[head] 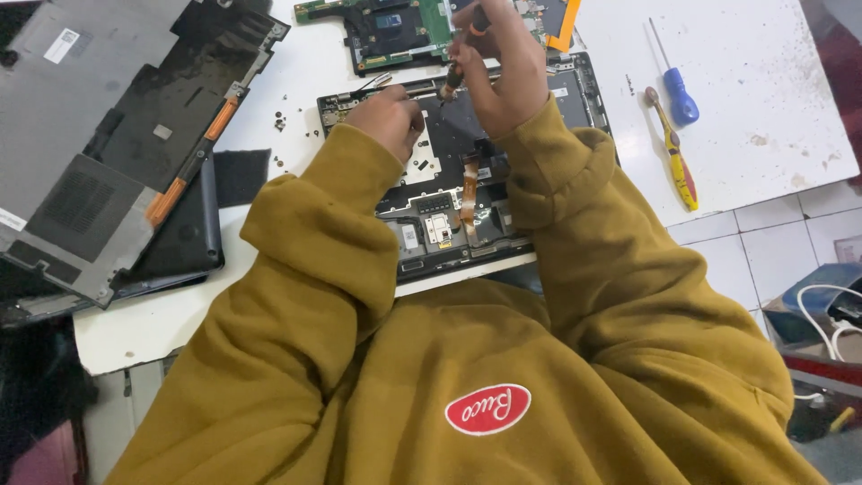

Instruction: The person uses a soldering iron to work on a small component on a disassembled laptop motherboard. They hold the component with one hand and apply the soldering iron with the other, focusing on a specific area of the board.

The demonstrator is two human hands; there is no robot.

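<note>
The open laptop base (449,189) lies on the white bench (745,81), right under both hands. The right hand (503,67) has its fingers wrapped tight around a screwdriver (458,63) — tip down on the base. The left hand (388,117) rests curled on the base, holding nothing I can see. Near it lie a green circuit board (395,31), two more screwdrivers (673,135) and a grey laptop cover (99,135).

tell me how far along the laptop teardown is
Done: the green circuit board lies out of the open black laptop base, a grey bottom cover sits aside, and small loose screws dot the white table. In hand: the right hand drives an orange-and-black screwdriver into the base while the left hand steadies it. Left: the orange ribbon cable remains inside.
</note>
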